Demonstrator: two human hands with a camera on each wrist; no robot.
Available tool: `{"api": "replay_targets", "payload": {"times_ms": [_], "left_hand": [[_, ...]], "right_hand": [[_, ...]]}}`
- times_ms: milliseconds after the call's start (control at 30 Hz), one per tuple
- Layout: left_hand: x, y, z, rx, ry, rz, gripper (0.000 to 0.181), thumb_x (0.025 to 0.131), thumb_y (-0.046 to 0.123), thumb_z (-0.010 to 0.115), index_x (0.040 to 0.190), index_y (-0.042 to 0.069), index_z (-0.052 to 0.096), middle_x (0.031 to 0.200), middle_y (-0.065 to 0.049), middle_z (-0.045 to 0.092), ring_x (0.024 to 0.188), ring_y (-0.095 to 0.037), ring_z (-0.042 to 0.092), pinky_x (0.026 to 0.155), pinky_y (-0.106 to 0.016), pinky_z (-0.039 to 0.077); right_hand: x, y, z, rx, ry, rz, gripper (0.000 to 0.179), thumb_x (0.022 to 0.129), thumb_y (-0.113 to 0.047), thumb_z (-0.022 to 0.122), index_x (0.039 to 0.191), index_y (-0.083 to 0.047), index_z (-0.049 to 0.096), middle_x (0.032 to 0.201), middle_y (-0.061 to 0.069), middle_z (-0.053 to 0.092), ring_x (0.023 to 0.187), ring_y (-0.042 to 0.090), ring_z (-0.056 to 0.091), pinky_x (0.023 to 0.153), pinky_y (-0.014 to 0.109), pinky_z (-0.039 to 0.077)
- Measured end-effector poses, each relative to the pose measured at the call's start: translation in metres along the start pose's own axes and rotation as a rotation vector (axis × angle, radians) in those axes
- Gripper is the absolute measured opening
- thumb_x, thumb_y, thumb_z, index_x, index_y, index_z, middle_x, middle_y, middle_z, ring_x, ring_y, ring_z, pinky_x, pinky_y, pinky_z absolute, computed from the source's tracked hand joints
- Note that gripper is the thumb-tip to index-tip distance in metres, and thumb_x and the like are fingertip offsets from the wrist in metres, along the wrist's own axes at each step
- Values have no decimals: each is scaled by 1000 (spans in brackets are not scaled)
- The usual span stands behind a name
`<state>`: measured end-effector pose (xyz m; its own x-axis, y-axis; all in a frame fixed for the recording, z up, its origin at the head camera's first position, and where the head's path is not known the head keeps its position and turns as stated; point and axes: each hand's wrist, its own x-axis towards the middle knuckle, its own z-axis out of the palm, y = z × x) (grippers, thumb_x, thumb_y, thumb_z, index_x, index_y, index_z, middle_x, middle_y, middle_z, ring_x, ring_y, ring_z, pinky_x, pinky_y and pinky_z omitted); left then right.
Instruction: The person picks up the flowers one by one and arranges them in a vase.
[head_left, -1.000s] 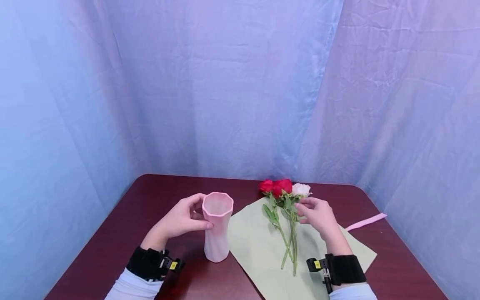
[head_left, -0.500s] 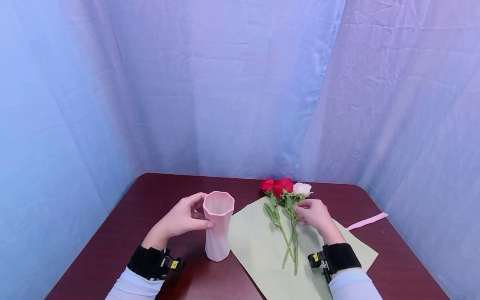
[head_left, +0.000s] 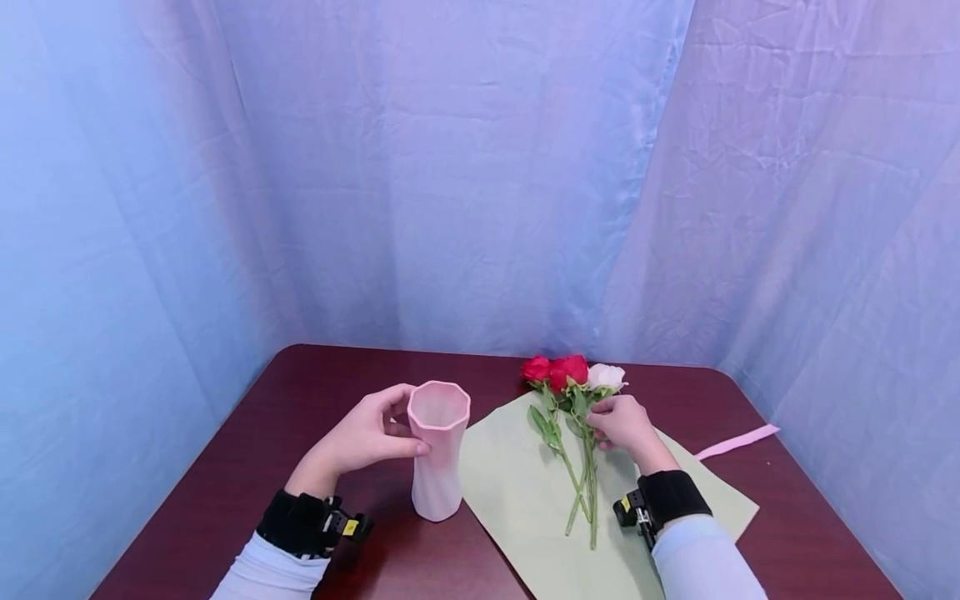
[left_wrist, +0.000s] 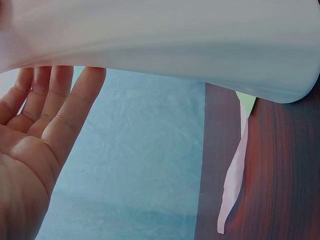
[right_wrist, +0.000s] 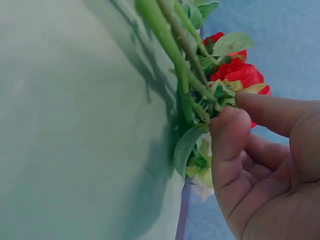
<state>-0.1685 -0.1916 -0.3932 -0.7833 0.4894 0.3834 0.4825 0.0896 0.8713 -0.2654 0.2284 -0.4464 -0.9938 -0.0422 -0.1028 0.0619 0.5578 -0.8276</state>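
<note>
My left hand (head_left: 371, 435) grips a pale pink vase (head_left: 437, 467) from its left side, fingers behind and thumb on the front. The vase stands upright; in the left wrist view, fingertips (left_wrist: 92, 75) rest against its wall. Two red roses (head_left: 568, 372) and one white rose (head_left: 606, 377) lie together, their green stems (head_left: 588, 492) crossing over the paper. At the upper stems, just below the blooms, my right hand (head_left: 624, 427) pinches a rose stem between thumb and index finger. Which rose that stem belongs to is unclear.
Pale green wrapping paper (head_left: 517, 500) lies under the stems, right of the vase. A pink ribbon (head_left: 738, 442) sticks out from beneath its right side. The dark red-brown table (head_left: 337, 375) ends at a hanging light blue cloth (head_left: 480, 183).
My right hand has moved slightly left, closing its thumb and fingers in on the stems. The left hand keeps its hold on the vase, and the roses stay in place.
</note>
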Motion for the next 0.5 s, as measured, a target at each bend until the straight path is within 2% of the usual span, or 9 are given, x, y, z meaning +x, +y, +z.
{"api": "replay_targets", "payload": {"times_ms": [233,500], "left_hand": [[-1,-1,0,0,3,-3,58,80,2,86,131,2,58,119,-16,66,107,-30,65,84,-43,59],[-1,0,1,-2,4,-10,58,80,3,86,131,3,58,121,-16,66,109,-35,64,85,-43,59]], "right_hand": [[12,6,4,-104,-10,-76,31,93,-7,70,118,10,68,71,7,68,54,15,61,51,31,53],[16,7,7,-157,-15,-77,26,92,-9,71,112,7,70,59,7,62,47,14,56,49,30,50]]}}
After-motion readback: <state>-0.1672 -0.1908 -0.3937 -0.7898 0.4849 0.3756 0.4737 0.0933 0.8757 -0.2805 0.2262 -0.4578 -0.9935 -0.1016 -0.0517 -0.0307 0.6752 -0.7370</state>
